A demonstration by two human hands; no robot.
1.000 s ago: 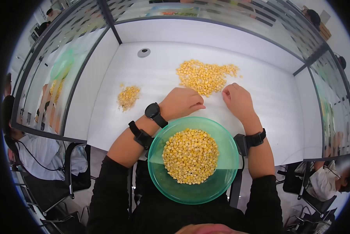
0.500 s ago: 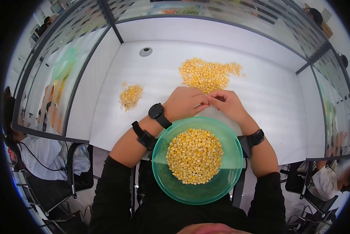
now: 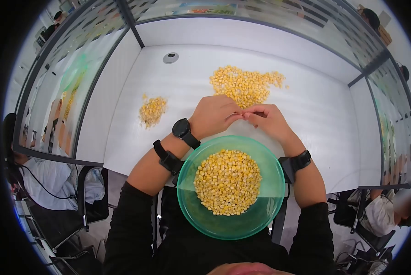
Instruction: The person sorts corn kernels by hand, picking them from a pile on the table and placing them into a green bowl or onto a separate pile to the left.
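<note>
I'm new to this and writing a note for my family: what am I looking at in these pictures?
There is no robot here: a person works bare-handed. The view comes from one camera worn on their head, looking down. On the white table lie a larger patch of yellow kernels and, to the left, a smaller pile. A green bowl near the body holds more kernels. The left hand and right hand meet at the fingertips; anything pinched there is too small to tell.
</note>
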